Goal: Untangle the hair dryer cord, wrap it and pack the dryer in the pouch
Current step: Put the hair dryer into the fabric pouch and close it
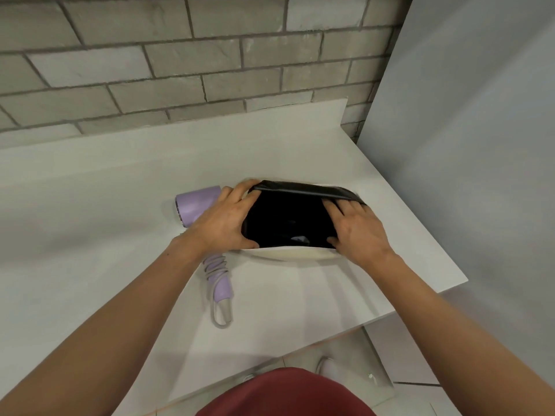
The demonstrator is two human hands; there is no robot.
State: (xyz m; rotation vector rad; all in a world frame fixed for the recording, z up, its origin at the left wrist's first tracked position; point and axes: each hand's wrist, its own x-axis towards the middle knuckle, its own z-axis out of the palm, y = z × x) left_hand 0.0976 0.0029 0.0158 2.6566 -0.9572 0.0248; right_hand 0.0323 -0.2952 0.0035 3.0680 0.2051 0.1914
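Head view: the dryer (196, 205), cord (217, 265) wrapped, is lying on the desk (90, 205); the left hand (228, 223) is gripping one end of the pouch (288, 223), the right hand (357, 232) the other, spreading a mouth that wants stretching wider.

White table (120, 205) — grey brick wall (150, 55) behind it

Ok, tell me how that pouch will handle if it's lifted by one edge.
The pouch is probably floppy: its mouth gapes only where the left hand and right hand spread it. Its glossy black lining may be slippery. Little shows inside, so likely light.
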